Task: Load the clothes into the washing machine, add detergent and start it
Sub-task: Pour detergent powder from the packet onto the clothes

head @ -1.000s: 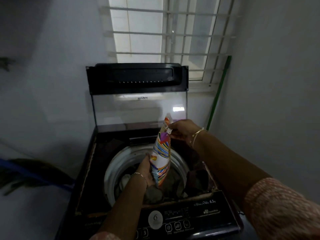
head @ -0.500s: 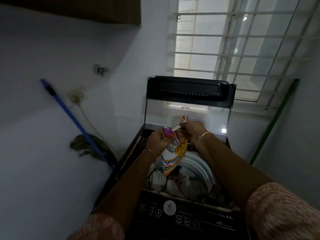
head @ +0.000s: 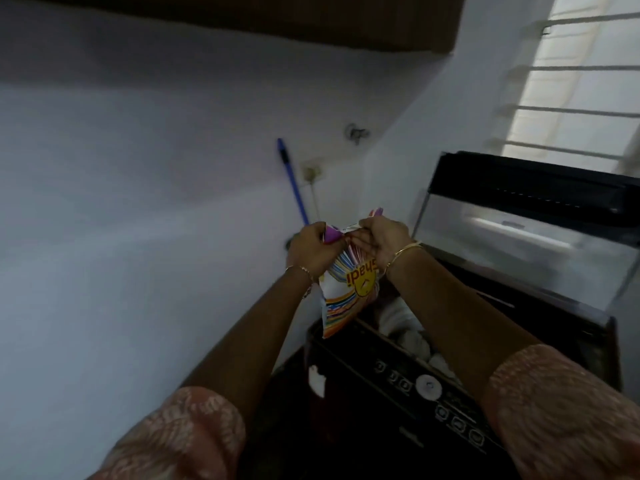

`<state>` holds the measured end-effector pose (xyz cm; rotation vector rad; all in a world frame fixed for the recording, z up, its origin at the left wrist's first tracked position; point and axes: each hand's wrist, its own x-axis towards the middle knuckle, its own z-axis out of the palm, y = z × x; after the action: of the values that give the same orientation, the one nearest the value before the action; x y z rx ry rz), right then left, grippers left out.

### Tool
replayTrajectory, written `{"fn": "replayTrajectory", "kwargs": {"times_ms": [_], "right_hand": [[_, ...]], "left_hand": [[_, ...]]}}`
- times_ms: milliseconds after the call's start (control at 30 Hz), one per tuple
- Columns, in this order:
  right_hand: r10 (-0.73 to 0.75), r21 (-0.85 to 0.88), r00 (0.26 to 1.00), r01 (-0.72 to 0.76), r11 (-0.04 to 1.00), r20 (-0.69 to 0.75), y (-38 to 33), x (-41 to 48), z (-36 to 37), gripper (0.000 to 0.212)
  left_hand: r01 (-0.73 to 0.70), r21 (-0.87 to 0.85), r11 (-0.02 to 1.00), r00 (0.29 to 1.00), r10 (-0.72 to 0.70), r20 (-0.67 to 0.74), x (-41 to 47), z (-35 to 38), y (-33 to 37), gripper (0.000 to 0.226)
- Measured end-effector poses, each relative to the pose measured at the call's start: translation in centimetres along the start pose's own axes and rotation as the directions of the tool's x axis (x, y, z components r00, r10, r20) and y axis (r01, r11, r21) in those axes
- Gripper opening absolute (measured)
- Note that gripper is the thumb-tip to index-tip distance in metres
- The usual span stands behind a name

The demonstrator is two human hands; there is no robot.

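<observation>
both hands, left hand [head: 313,250] and right hand [head: 384,241], pinch the packet [head: 346,289] top in a closed grip, washing machine [head: 491,341] open below it.

"hadi" on detergent packet [head: 349,289]

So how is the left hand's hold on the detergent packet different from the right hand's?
The left hand is fisted round the purple top corner of the striped, colourful detergent packet, knuckles facing up; the right hand pinches the opposite top corner, palm turned toward the camera. The left grip sits over the packet's left edge, the right over its printed face. Both wrists wear thin bangles, and both hands hold the packet beside the washing machine.
</observation>
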<state>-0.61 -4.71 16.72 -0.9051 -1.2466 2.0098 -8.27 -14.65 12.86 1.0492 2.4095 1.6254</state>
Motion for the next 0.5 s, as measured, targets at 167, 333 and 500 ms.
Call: {"fn": "replayTrajectory", "kwargs": {"times_ms": [167, 333, 500], "right_hand": [[0.059, -0.045, 0.992, -0.054, 0.998, 0.115, 3.0, -1.1, 7.0, 0.014], [0.164, -0.13, 0.964, -0.139, 0.982, 0.21, 7.7, -1.6, 13.3, 0.012], [0.269, -0.181, 0.942, -0.234, 0.955, 0.2, 14.4, -0.5, 18.2, 0.017]], "left_hand": [[0.033, 0.191, 0.981, 0.994, -0.012, -0.111, -0.5, -7.1, -2.3, 0.016], [0.149, 0.478, 0.866, 0.98, -0.066, -0.185, -1.0, -12.2, -5.8, 0.019], [0.184, 0.681, 0.709, 0.982, -0.107, -0.154, -1.1, -15.5, -11.8, 0.019]]}}
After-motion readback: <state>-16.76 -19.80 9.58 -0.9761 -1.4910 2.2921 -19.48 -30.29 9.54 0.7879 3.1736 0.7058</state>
